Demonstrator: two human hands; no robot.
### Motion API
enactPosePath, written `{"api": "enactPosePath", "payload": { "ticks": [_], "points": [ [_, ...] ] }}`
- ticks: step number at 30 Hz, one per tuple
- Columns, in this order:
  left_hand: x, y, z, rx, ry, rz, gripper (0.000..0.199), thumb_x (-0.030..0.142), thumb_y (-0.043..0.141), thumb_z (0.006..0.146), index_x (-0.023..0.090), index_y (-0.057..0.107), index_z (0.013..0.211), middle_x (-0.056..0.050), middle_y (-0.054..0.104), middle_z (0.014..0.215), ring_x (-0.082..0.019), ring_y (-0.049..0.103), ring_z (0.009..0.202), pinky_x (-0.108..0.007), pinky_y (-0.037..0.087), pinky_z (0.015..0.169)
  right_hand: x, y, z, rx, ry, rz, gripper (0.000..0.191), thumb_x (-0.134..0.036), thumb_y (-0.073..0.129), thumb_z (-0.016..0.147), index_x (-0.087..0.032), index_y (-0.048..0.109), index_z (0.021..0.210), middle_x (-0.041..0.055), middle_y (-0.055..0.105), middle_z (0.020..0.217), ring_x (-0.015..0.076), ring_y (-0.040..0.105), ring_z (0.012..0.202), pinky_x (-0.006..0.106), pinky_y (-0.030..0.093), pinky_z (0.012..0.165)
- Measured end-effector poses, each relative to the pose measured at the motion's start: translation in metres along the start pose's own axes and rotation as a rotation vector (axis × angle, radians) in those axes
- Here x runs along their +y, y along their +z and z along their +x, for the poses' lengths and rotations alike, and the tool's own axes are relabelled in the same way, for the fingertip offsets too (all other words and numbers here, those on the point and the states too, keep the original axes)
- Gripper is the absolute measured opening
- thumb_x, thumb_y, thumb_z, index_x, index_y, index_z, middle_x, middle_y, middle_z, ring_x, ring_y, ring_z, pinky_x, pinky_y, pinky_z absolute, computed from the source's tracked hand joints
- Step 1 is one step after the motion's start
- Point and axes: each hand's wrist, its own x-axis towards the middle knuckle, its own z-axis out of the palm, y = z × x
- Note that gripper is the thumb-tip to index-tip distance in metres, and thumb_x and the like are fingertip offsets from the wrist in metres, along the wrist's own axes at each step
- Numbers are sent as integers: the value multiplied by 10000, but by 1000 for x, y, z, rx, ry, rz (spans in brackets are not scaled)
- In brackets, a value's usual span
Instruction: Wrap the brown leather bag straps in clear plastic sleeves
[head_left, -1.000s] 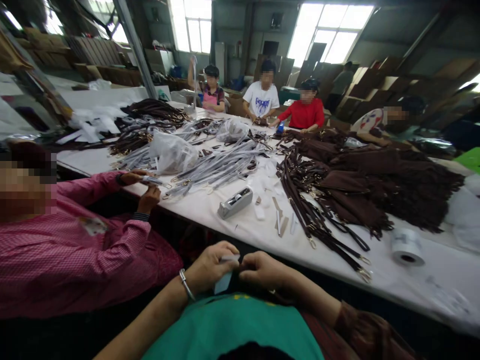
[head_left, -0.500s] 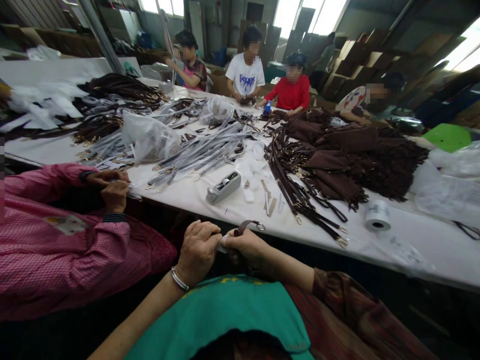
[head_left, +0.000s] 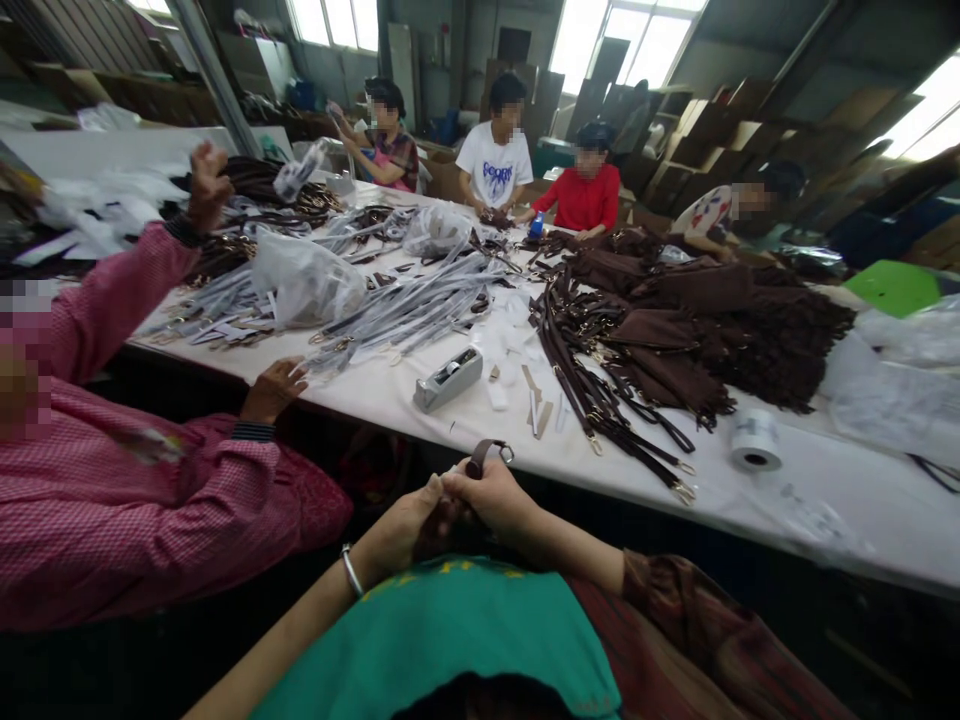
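In front of my apron, beyond the near table edge, my right hand is closed around a brown strap. The strap's end curls up above the fingers and carries a metal buckle. Up against it, my left hand has thumb and fingers pinched at a small piece of white wrapping between the two hands. Most of the strap, and much of that wrapping, is hidden by my fingers. On the table ahead stands a grey tape dispenser.
Brown straps with metal clips and a heap of brown bags lie to the right, near a white roll. Plastic-wrapped straps lie left of centre. A co-worker in a pink checked sleeve is close on my left; others work across the table.
My left hand has turned and lowered, its fingers now tucked in against my right hand. The co-worker on the left has raised one hand over the table and reached the other to its edge.
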Motion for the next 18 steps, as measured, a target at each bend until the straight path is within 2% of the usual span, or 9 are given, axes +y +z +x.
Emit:
{"api": "enactPosePath", "payload": {
  "ticks": [3, 5, 7, 10, 13, 15, 18],
  "points": [
    [-4, 0, 7, 111, 99, -165, 451, 513, 716, 779, 145, 702, 1039, -24, 604, 780, -84, 482, 617, -208, 435, 600, 8, -2, -1, 1, -30, -49, 362, -427, 715, 737, -184, 471, 624, -66, 468, 436, 60, 376, 353, 203, 276, 369],
    [-4, -2, 8, 192, 129, -140, 384, 409, 789, 734, 131, 718, 989, -8, 608, 746, -70, 476, 601, -187, 426, 586, 13, -6, -2, -7, -33, -49, 399, -486, 725, 734, -181, 482, 651, -67, 467, 450, 60, 372, 360, 209, 276, 378],
    [-1, -4, 8, 266, 131, -109, 337, 379, 814, 705, 110, 723, 886, 3, 601, 689, -58, 468, 560, -171, 405, 540, 17, -13, -7, -36, -60, 6, 428, -562, 694, 757, -163, 537, 746, -50, 521, 519, 65, 403, 387, 212, 301, 404],
    [6, -9, 9, 389, 151, -166, 298, 341, 836, 672, 99, 683, 755, 13, 579, 616, -51, 471, 504, -159, 391, 479, 18, -26, -19, -170, -113, 175, 544, -656, 508, 863, -135, 593, 997, 6, 617, 651, 101, 520, 473, 237, 394, 495],
    [13, -15, 14, 487, 171, -282, 254, 255, 831, 672, 110, 625, 696, 28, 549, 579, -50, 474, 471, -161, 419, 459, 18, -36, -30, -323, -54, 257, 691, -700, 321, 914, -99, 594, 1117, 30, 626, 606, 145, 581, 496, 269, 437, 533],
    [15, -20, 17, 513, 182, -320, 235, 226, 797, 712, 125, 586, 684, 39, 528, 572, -43, 457, 454, -160, 428, 449, 19, -38, -32, -311, -4, 221, 709, -699, 311, 918, -86, 593, 1134, 16, 611, 564, 130, 542, 432, 248, 404, 473],
    [15, -25, 21, 525, 186, -348, 236, 220, 761, 751, 136, 551, 684, 46, 511, 572, -39, 441, 443, -159, 428, 440, 22, -37, -31, -180, 8, 119, 641, -648, 398, 922, -85, 556, 1185, -20, 592, 550, 88, 450, 360, 207, 328, 393]
  ]
}}
